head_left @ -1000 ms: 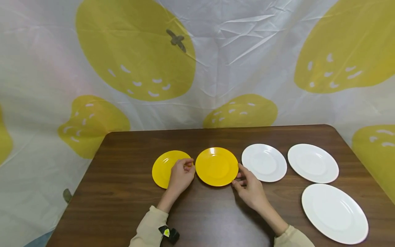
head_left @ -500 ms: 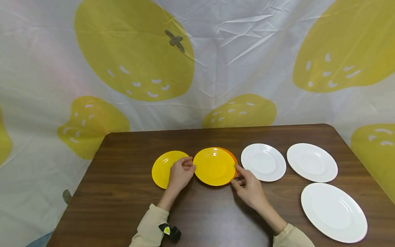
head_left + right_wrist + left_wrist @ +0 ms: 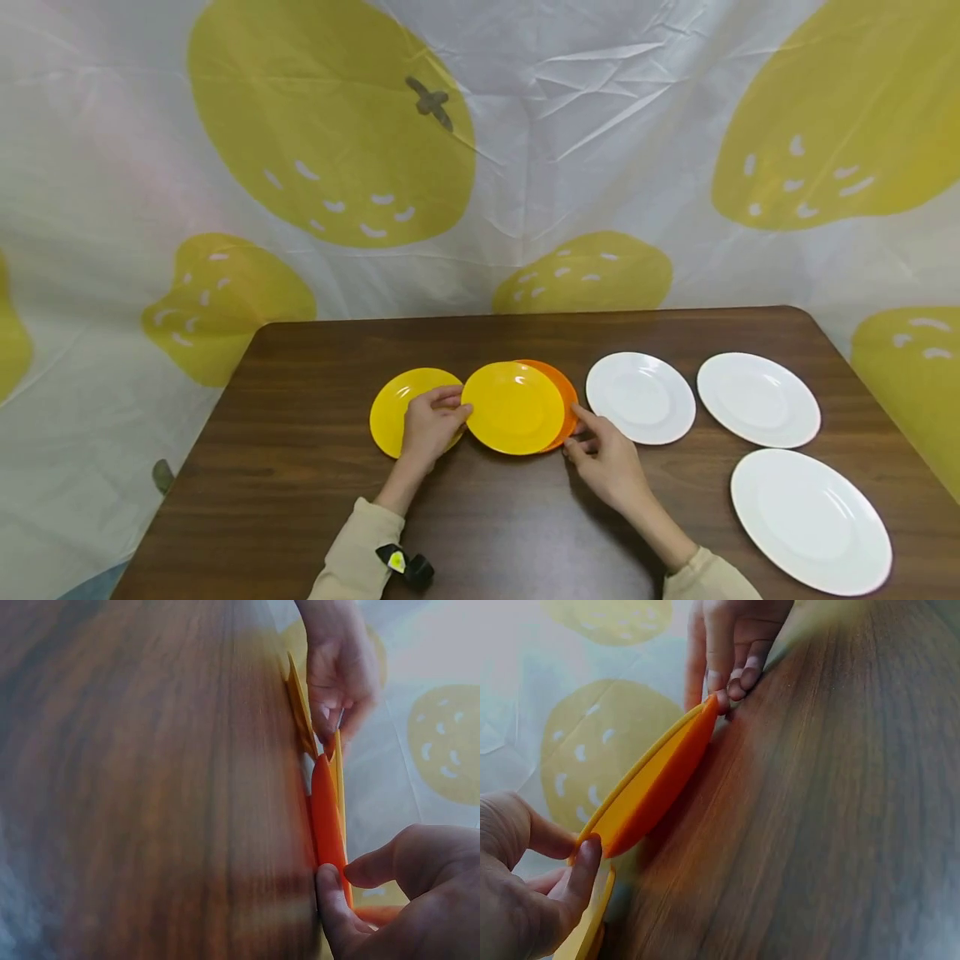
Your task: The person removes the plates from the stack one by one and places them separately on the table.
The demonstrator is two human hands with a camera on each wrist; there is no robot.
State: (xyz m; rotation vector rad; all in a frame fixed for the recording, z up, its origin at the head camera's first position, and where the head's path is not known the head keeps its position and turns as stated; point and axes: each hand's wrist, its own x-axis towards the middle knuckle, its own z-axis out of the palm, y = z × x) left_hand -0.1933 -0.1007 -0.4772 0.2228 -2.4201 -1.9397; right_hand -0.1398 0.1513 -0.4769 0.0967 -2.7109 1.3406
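Observation:
My left hand [image 3: 431, 429] pinches the left rim of a yellow plate [image 3: 513, 408] between thumb and fingers. Beneath and to the right of it, an orange plate [image 3: 567, 388] shows as a crescent. The right hand [image 3: 611, 467] holds the orange plate's right edge. Seen edge-on in the left wrist view, the yellow plate's far side meets the orange plate [image 3: 667, 784], while its near side is raised with a gap between them. Another yellow plate [image 3: 392, 417] lies on the table under my left hand, partly hidden by it.
Three white plates lie to the right: a smaller one [image 3: 641, 397] beside the right hand, one at the far right [image 3: 759, 400], and a larger one [image 3: 812, 521] nearer the front. Behind the brown table [image 3: 262, 467] hangs a fruit-patterned cloth [image 3: 510, 108].
The yellow plate has been lifted and shifted left by my left hand, uncovering the orange plate under it. My right hand has stayed nearly still at the orange plate's edge.

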